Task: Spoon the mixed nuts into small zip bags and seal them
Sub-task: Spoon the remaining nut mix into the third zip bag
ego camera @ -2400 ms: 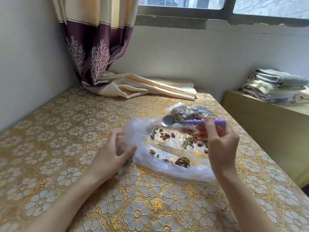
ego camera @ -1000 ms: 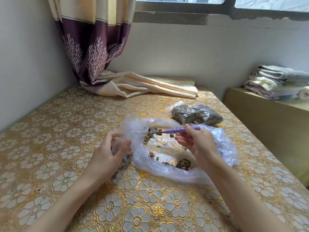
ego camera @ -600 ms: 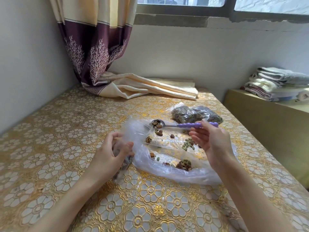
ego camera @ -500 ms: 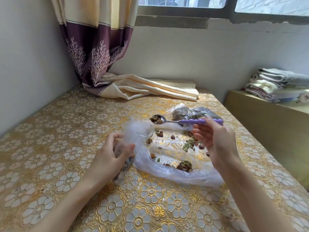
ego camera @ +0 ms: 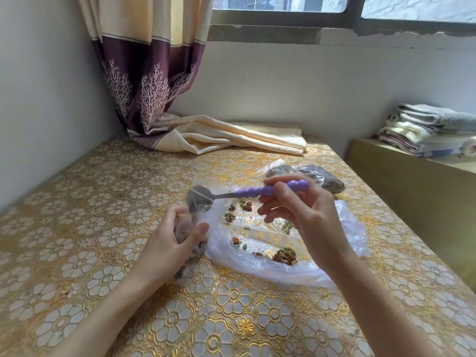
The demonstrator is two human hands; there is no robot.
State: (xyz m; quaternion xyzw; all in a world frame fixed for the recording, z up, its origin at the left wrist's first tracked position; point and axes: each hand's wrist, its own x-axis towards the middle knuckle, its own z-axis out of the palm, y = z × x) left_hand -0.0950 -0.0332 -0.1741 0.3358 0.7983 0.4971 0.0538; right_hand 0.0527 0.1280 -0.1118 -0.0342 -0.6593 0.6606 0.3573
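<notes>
Covering the whole table [ego camera: 77,253] is a gold cloth printed with white flowers. Nearest the viewer on it, the left hand [ego camera: 167,243] curls round a small zip bag [ego camera: 192,228], holding it upright. Just right of that bag lies a big clear plastic sheet [ego camera: 270,266] with mixed nuts [ego camera: 284,255] scattered over it. Above the sheet the right hand [ego camera: 301,215] pinches the purple handle of a spoon [ego camera: 247,193], whose metal bowl sits at the small bag's mouth. Half a second ago the bowl hung clear of the bag, loaded with nuts. Beyond the sheet rest filled bags [ego camera: 316,176], then a folded curtain [ego camera: 154,86] at the wall under the window [ego camera: 283,11]. Farther right, folded towels [ego camera: 427,130] sit on a low cabinet [ego camera: 412,191].
</notes>
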